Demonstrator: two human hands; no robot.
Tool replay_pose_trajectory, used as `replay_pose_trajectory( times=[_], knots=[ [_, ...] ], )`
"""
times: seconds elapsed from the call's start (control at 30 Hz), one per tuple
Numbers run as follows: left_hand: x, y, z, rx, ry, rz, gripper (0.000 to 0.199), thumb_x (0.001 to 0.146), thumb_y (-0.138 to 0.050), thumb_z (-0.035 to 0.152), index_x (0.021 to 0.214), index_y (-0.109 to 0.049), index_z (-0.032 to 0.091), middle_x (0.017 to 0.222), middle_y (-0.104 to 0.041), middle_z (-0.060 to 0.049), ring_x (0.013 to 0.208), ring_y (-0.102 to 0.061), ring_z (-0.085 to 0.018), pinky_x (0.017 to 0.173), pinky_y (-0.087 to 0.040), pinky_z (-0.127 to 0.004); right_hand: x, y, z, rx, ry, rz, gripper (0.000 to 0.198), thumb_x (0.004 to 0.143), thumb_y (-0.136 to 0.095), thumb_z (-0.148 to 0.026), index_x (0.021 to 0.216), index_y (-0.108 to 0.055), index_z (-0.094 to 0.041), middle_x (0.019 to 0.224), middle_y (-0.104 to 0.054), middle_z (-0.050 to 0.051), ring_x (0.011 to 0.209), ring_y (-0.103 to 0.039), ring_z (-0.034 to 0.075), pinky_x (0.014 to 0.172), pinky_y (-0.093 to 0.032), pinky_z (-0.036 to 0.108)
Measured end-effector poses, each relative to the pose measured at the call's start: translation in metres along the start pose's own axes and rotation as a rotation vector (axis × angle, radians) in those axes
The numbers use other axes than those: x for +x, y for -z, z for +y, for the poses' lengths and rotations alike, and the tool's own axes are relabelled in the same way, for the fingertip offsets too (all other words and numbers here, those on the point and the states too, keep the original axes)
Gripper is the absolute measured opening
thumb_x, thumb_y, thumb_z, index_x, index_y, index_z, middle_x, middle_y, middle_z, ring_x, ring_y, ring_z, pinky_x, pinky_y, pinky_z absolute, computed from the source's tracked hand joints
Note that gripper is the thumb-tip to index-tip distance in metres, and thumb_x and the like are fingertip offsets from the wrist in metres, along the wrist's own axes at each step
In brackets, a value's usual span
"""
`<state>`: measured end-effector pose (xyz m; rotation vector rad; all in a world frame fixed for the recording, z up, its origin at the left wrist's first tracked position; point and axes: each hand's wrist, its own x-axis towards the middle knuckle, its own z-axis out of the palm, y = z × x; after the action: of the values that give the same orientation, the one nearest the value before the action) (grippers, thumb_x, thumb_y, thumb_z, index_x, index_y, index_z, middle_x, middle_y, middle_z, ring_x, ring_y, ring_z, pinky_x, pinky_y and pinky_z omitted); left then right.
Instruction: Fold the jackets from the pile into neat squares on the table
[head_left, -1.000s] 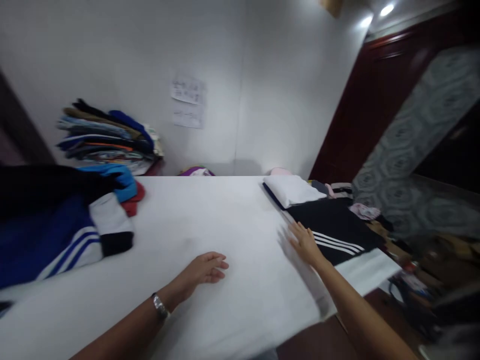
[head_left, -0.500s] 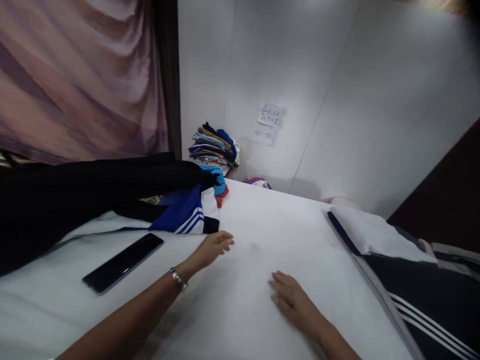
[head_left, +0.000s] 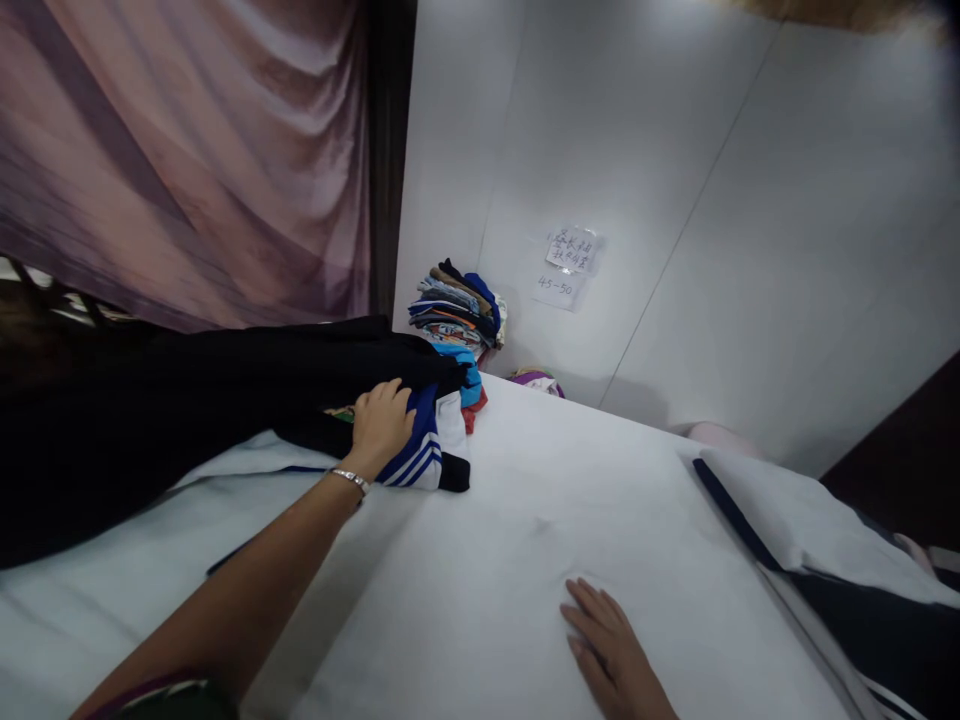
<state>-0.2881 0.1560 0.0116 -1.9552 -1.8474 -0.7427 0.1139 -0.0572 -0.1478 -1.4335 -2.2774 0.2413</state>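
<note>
My left hand (head_left: 381,428), with a silver bracelet at its wrist, reaches over a heap of clothes at the left of the table. Its fingers are extended and lie at the edge of a black garment (head_left: 225,390). Under that garment a blue and white striped garment (head_left: 420,455) with a black cuff sticks out, partly covered by the hand. Lower down, my right hand (head_left: 611,640) rests palm down on the white table (head_left: 480,590), fingers stretched out and holding nothing. My left forearm hides most of the phone, leaving a dark corner showing.
Folded clothes (head_left: 457,305) stand stacked beyond the table's far edge, near a purple and white bundle (head_left: 536,382). At the right lie a white garment (head_left: 795,510) and a dark one (head_left: 862,620). Handwritten paper (head_left: 566,265) is stuck to the wall; a pink curtain (head_left: 225,150) hangs left.
My left hand has moved from the bare table up and left onto the clothes heap. My right hand stays on the table. The view has shifted, and my forearm now covers the phone.
</note>
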Motion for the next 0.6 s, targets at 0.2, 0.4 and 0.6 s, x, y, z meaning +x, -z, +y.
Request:
replay_pose_trajectory(
  times=[0.2, 0.4, 0.6],
  knots=[
    [0.047, -0.001, -0.023, 0.066, -0.022, 0.066, 0.048, 0.082, -0.046, 0.024, 0.129, -0.049, 0.011, 0.144, -0.042, -0.018, 0.134, -0.030, -0.031, 0.103, -0.026, -0.046, 0.002, -0.005, 0.006, -0.113, 0.177, 0.192, 0.058, 0.086, -0.054, -0.021, 0.139, -0.041, -0.042, 0.140, -0.049, 0.002, 0.124, -0.051, 0.029, 0.098, -0.049, 0.053],
    [0.079, 0.002, -0.040, 0.152, 0.041, 0.036, 0.052, 0.082, -0.047, 0.031, 0.130, -0.046, 0.011, 0.132, -0.053, -0.018, 0.127, -0.039, -0.032, 0.101, -0.028, -0.048, 0.009, -0.002, 0.005, -0.164, 0.268, 0.274, 0.071, 0.080, -0.057, -0.018, 0.142, -0.033, -0.043, 0.131, -0.056, 0.004, 0.114, -0.059, 0.030, 0.086, -0.056, 0.049],
    [0.099, 0.000, -0.057, 0.214, 0.113, -0.155, 0.067, 0.077, -0.051, 0.059, 0.127, -0.051, 0.013, 0.129, -0.056, -0.020, 0.122, -0.044, -0.038, 0.101, -0.022, -0.057, 0.008, -0.005, 0.011, -0.046, 0.163, 0.218, 0.074, 0.077, -0.059, -0.023, 0.138, -0.031, -0.056, 0.132, -0.054, -0.002, 0.114, -0.057, 0.032, 0.088, -0.053, 0.055]
  ],
)
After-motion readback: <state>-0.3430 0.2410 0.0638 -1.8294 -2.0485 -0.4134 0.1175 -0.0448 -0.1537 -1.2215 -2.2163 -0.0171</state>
